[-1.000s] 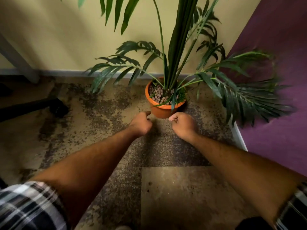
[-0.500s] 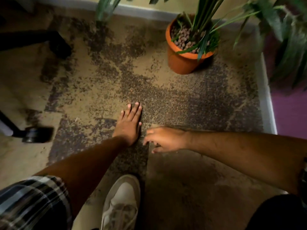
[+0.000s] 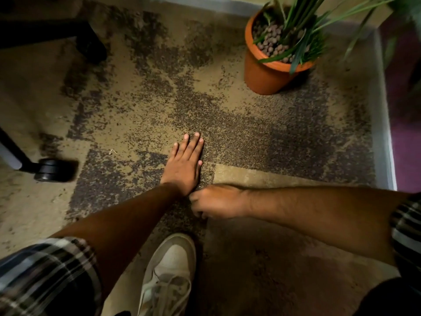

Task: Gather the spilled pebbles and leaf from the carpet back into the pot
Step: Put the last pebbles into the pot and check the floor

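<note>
Here, your left hand (image 3: 184,166) lies flat on the carpet (image 3: 262,137) while your right hand (image 3: 216,201) curls beside it, contents unseen, well short of the terracotta pot (image 3: 262,76).

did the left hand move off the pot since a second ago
Yes. The left hand was right at the pot a second ago; now it lies flat on the carpet, well back from the pot, toward the white shoe.

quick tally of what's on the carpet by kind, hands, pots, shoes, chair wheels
hands: 2, the left hand flat on the carpet, the right hand curled beside it
pots: 1, the orange pot with pebbles and a plant
shoes: 1, a white shoe
chair wheels: 2, one wheel near, another wheel farther off
total: 6
</note>
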Demonstrator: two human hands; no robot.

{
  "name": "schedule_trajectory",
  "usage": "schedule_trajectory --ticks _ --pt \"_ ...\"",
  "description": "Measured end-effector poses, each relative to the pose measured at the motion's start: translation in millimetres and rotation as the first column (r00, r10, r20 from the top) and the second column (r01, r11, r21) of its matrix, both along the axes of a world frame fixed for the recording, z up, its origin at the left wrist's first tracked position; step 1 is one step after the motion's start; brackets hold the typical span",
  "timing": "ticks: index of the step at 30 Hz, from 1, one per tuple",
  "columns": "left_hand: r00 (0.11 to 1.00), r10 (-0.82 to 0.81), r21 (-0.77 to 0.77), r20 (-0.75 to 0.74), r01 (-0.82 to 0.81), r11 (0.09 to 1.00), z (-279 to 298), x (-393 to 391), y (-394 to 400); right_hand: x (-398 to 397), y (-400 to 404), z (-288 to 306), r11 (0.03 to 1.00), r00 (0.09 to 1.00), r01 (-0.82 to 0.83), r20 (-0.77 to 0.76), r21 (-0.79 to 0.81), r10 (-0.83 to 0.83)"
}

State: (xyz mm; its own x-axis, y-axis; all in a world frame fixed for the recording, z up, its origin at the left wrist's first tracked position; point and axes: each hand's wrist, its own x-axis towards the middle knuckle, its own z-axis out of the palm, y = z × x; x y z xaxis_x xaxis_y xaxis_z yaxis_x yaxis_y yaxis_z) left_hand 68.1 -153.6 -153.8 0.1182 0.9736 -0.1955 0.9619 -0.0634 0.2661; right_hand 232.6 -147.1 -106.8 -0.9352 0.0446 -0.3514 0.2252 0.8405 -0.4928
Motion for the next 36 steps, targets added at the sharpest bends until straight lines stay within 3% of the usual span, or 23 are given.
schedule_trajectory --ticks 7,11,14,18,22,26,32,36 --pt "1.000 -0.020 0.019 0.025 0.019 1.000 2 10 8 59 41 5 0.969 0.970 0.244 -0.007 -0.024 -0.245" --pt "0.995 -0.083 0.009 0.049 0.082 0.997 5 26 27 90 67 12 0.886 0.886 0.464 -0.001 0.003 -0.464" --pt "0.994 -0.085 -0.018 0.064 0.086 0.996 11 41 44 102 91 28 0.752 0.748 0.659 -0.105 -0.004 -0.655" --pt "0.995 -0.062 -0.032 0.080 0.065 0.997 24 58 68 107 130 62 0.438 0.381 0.894 -0.355 -0.093 -0.854" --pt "0.997 -0.062 -0.073 0.042 0.065 0.995 29 62 86 104 170 108 0.226 0.071 0.950 -0.558 -0.214 -0.827" --pt "0.998 -0.063 -0.146 -0.002 0.062 0.987 25 57 89 98 209 146 0.006 -0.136 0.980 -0.689 -0.199 -0.712" --pt "0.997 -0.071 -0.190 0.004 0.071 0.979 25 55 87 85 241 168 -0.223 -0.282 0.958 -0.713 -0.178 -0.642" --pt "0.997 -0.071 -0.189 0.024 0.074 0.979 26 55 87 81 235 164 -0.260 -0.258 0.959 -0.712 -0.109 -0.652"
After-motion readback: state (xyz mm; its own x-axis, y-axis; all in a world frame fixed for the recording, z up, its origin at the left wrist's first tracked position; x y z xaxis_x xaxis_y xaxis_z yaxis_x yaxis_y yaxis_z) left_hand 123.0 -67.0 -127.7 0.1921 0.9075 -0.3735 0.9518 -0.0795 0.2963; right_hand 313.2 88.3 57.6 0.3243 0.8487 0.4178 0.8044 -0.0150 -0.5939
